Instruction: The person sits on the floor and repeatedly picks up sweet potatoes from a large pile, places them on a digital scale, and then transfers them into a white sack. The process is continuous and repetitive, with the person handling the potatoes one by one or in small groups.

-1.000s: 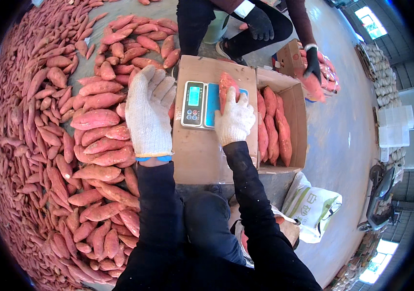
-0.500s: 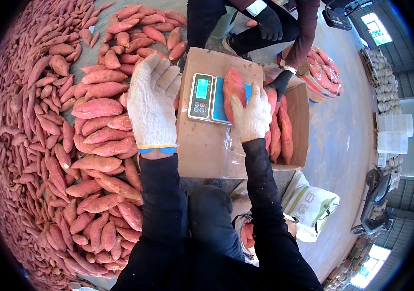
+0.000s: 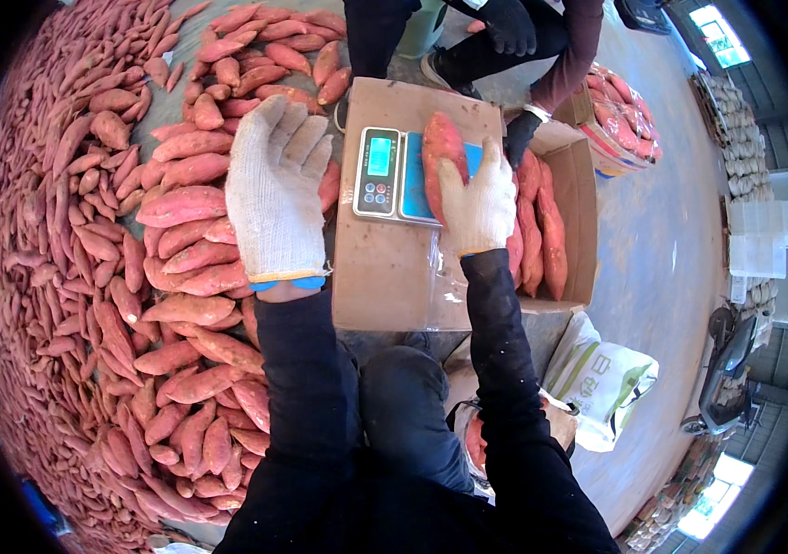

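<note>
A digital scale (image 3: 378, 173) with a lit display and a blue plate lies on a closed cardboard box (image 3: 375, 277) in front of me. One large sweet potato (image 3: 443, 148) rests lengthwise on the plate. My right hand (image 3: 479, 208), in a white knit glove, is beside it with thumb and forefinger spread; the thumb lies against the potato's lower right side. My left hand (image 3: 278, 194), gloved alike, hovers left of the box, palm turned inward and fingers loosely extended, holding nothing. Beneath it lie loose sweet potatoes (image 3: 186, 205).
An open carton (image 3: 579, 231) with several sweet potatoes stands right of the scale; a co-worker's dark-gloved hand (image 3: 521, 137) reaches to its far side. Beyond is a filled carton (image 3: 620, 115). A white-green bag (image 3: 602, 379) stands near my right arm. A large potato heap (image 3: 34, 277) spreads left.
The view has shifted slightly, moving the box and scale a little up in the picture. My left hand has moved slightly left. The potato stays on the scale with my right hand beside it.
</note>
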`<state>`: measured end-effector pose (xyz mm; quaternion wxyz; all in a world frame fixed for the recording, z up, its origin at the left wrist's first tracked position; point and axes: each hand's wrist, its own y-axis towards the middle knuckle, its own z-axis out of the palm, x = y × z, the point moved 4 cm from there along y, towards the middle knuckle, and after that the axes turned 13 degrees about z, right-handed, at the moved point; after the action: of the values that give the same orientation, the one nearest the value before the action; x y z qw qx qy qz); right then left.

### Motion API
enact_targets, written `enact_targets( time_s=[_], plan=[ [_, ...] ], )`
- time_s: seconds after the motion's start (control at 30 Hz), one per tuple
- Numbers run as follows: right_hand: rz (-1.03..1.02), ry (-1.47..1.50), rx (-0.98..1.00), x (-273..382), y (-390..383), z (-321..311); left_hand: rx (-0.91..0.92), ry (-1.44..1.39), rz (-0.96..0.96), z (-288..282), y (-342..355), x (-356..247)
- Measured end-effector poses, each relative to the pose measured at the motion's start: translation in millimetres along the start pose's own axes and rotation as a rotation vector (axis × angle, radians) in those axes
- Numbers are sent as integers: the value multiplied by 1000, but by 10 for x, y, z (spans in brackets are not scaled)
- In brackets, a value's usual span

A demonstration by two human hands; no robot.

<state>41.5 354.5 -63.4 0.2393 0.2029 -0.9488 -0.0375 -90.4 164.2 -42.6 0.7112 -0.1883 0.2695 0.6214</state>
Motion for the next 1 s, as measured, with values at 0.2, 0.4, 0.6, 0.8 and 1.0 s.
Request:
enact_targets(
  time_s=[0.2,0.4,0.6,0.8,1.0],
  plan=[
    [74,-137,38,30,-2,90,10,11,-67,107,12,46],
    [185,-235,156,154,133,404,39,160,-78,11,120,65],
    [163,221,205,-227,123,123,56,211,-140,210,4,196],
    [468,1660,689,-1489,-170,-273,98,205,-198,122,22,233],
    [619,2056,540,-2383,-113,-232,37,200,-278,140,9,343]
  ],
)
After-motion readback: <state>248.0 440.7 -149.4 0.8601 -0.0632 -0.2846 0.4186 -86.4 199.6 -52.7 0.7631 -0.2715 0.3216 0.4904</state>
